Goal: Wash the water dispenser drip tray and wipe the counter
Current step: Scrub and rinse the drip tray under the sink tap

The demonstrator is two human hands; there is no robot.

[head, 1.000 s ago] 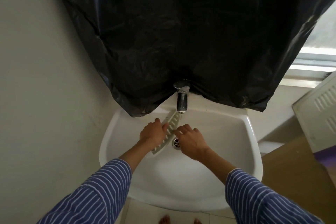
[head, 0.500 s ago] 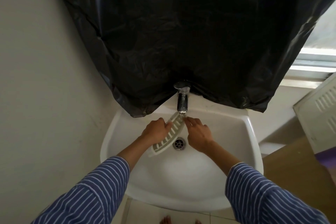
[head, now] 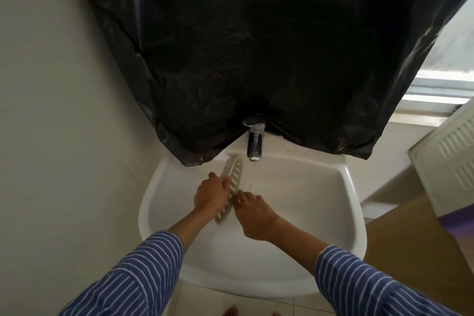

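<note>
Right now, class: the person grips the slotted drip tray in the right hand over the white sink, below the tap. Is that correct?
Not quite. The head view shows the left hand gripping the drip tray; the right hand only touches it. The sink and tap are as stated.

Drain (head: 237, 206) behind tray (head: 234, 177), hands.

Drip tray (head: 234, 177): matt off-white slotted plastic. Basin (head: 295, 187): glossy white ceramic. Tap (head: 254, 141): polished chrome metal. Sheet (head: 256, 46): crinkled black plastic film. Sleeves (head: 143, 272): striped blue cloth.
</note>
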